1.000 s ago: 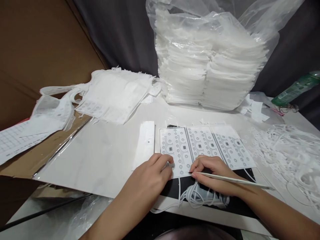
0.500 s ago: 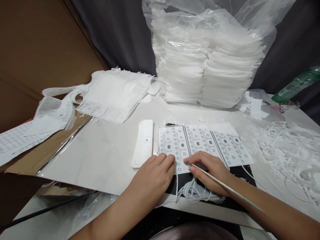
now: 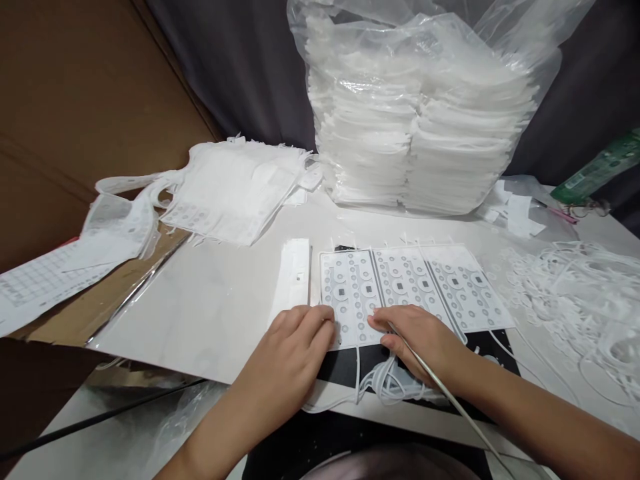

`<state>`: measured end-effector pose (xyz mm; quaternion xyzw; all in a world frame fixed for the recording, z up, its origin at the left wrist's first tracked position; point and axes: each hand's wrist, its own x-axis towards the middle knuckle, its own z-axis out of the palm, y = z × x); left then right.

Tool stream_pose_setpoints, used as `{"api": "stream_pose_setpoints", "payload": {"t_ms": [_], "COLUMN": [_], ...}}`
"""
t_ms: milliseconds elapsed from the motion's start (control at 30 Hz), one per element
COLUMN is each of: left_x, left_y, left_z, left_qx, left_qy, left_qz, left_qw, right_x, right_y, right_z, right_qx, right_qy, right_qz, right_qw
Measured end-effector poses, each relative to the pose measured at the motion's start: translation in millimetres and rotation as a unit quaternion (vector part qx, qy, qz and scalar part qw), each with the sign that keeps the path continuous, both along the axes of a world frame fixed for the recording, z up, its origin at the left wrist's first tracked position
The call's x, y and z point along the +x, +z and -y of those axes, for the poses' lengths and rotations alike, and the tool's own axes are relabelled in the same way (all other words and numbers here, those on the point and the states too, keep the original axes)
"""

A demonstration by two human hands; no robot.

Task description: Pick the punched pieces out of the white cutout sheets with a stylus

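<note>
Where right grip (image 3: 427, 341) reaches, panels (image 3: 405, 277) lie beneath.

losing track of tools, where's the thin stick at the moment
In the head view, the thin stick is low and right of centre, slanting from the right hand down to the picture's bottom edge.

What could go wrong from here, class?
The slender pale rod in the right grip might scratch the white rectangular sheet printed with grey circles. The looped white cords below the sheet could snag and pull it askew. The tangled heap of thin white cord to its right could spill over if bumped.
</note>
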<state>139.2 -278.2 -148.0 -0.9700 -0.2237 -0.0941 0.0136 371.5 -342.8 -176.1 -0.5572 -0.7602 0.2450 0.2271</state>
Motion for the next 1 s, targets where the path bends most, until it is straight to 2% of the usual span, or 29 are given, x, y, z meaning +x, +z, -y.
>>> {"api": "stream_pose_setpoints", "payload": {"t_ms": [167, 267, 400, 567, 733, 1000], "left_x": [-1, 4, 17, 37, 42, 43], "left_y": [3.9, 7.8, 7.6, -11.1, -28.6, -30.9], "left_z": [-5, -4, 2, 7, 4, 1], "left_qx": [0.008, -0.02, -0.059, -0.138, -0.125, -0.112], "left_qy": [0.045, 0.053, 0.051, 0.049, 0.055, 0.059], "left_qz": [0.034, 0.064, 0.13, 0.155, 0.114, 0.075], "left_qw": [0.998, 0.996, 0.988, 0.977, 0.984, 0.989], "right_x": [4, 9, 11, 11, 13, 11], "right_y": [-1.8, -4.0, -0.5, 4.0, 2.0, 8.4], "right_z": [1, 4, 5, 1, 0, -4], "right_qx": [-0.058, -0.05, -0.031, -0.061, -0.061, -0.076], "right_qy": [-0.032, -0.046, -0.048, -0.006, 0.007, -0.004], "right_qz": [-0.106, -0.181, -0.159, -0.141, -0.139, -0.13], "right_qw": [0.992, 0.981, 0.986, 0.988, 0.988, 0.989]}}
